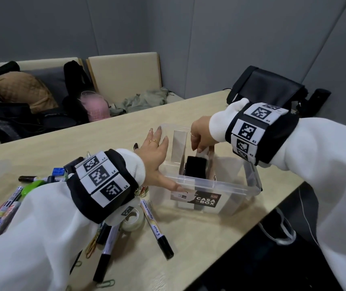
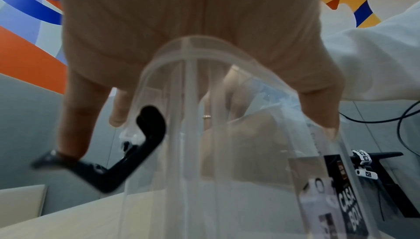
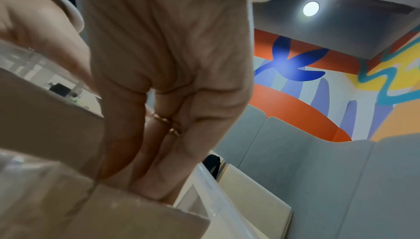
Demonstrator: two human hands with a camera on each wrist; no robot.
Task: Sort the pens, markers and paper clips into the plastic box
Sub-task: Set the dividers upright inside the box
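Observation:
A clear plastic box [image 1: 210, 182] with a "CASA BOX" label stands mid-table. My left hand [image 1: 161, 158] rests on its left corner with fingers straight and spread, the thumb along the near rim; the left wrist view has the palm [image 2: 159, 27] over the box rim [image 2: 204, 54]. My right hand [image 1: 199, 139] reaches down into the box and pinches a brown cardboard piece [image 3: 56, 120] between thumb and fingers [image 3: 159, 153]. A black object [image 1: 195, 169] sits inside the box. Several markers [image 1: 156, 225] and paper clips [image 1: 92, 246] lie on the table to the left.
A tape roll [image 1: 131, 221], a green item [image 1: 31, 185] and a blue item [image 1: 58, 171] lie among the pens. A black bag [image 1: 266, 87] sits at the table's far right. The table edge [image 1: 283, 198] runs close by the box's right side. A bench with bags stands behind.

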